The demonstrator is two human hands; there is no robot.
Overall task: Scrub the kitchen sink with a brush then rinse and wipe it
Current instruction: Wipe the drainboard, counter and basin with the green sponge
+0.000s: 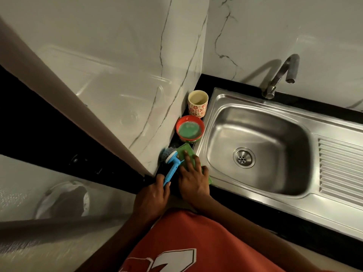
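A single head-worn wide-angle camera looks steeply down from close above. The sink fills the frame's right, the wearer's red shirt the bottom centre, marble walls the upper left.

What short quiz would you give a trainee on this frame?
1. Fill in: the red bowl holds a ____ liquid.
2. True or false: the left hand grips the blue brush by its handle.
3. The right hand rests on: A) the red bowl; B) the green cloth; C) the tap.
Key: 1 green; 2 true; 3 B.
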